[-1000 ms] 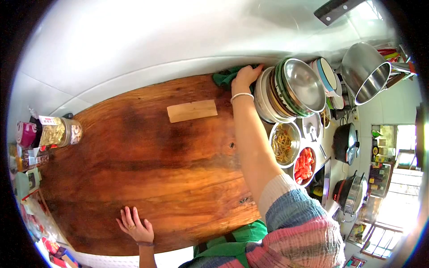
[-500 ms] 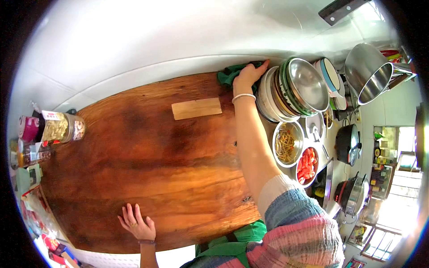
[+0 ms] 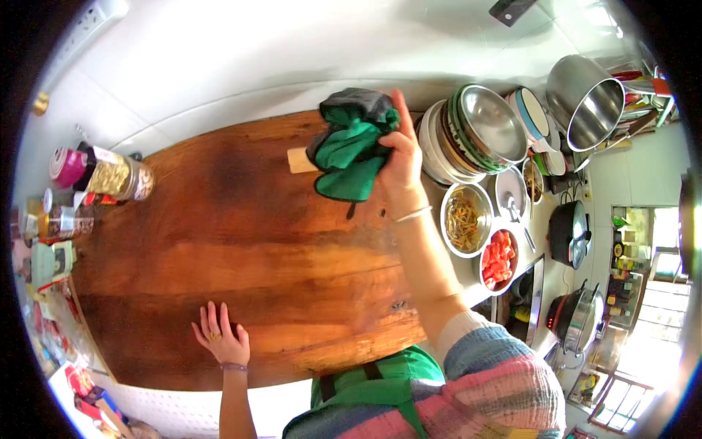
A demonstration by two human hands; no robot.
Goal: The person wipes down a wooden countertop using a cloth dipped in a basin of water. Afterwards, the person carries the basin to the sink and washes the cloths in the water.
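Note:
A green and dark grey cloth (image 3: 351, 150) is gripped in my right hand (image 3: 401, 157), lifted above the back part of the wooden board (image 3: 241, 249). The cloth hangs in loose folds and partly covers a pale wooden block (image 3: 300, 160) lying on the board. My left hand (image 3: 222, 338) rests flat near the front edge of the board, fingers spread, holding nothing. A ring and a dark bracelet show on it.
Right of the board stand stacked bowls (image 3: 497, 124), a bowl of shredded food (image 3: 464, 219) and a bowl of cut red pieces (image 3: 499, 260). A steel pot (image 3: 585, 102) is farther back. Jars (image 3: 110, 174) line the left edge; a white wall rises behind.
My right hand has come away from beside the stacked bowls, lifting the cloth up and leftward over the pale block. My left hand stays on the board; the view has shifted slightly.

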